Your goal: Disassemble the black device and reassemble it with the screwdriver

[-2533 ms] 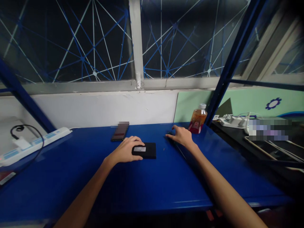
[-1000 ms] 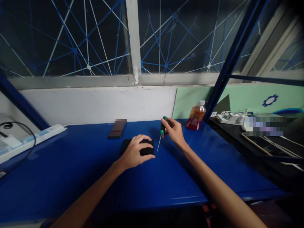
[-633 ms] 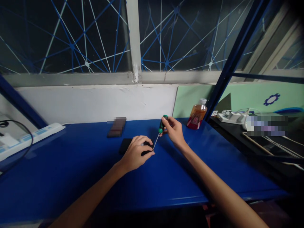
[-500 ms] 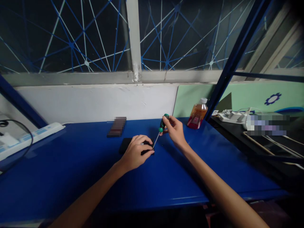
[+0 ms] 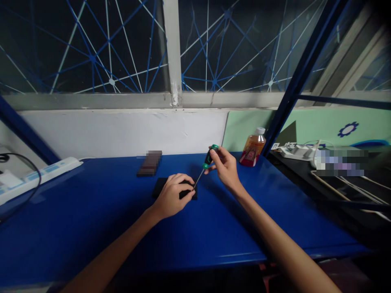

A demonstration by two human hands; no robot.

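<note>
My right hand (image 5: 224,165) is closed around the green and black handle of a screwdriver (image 5: 209,158), which leans with its thin metal shaft pointing down and left. At the shaft's tip, the thumb and forefinger of my left hand (image 5: 175,193) come together in a pinch. What lies between those fingertips is too small to make out. Beneath my left hand a flat black rectangular object (image 5: 159,187) lies on the blue table (image 5: 195,236). My palm and fingers cover much of it, so its kind cannot be told.
Behind my left hand lies a dark, partly blurred slab (image 5: 149,163). A bottle of amber drink (image 5: 253,147) stands at the back right by a blue post. On the left edge rests a white power strip (image 5: 45,177) with a black cable. Cables and a white adapter occupy the black surface at right.
The screwdriver's tip and my left fingertips have shifted slightly left and up. The screwdriver leans a little more. Both hands keep their grip.
</note>
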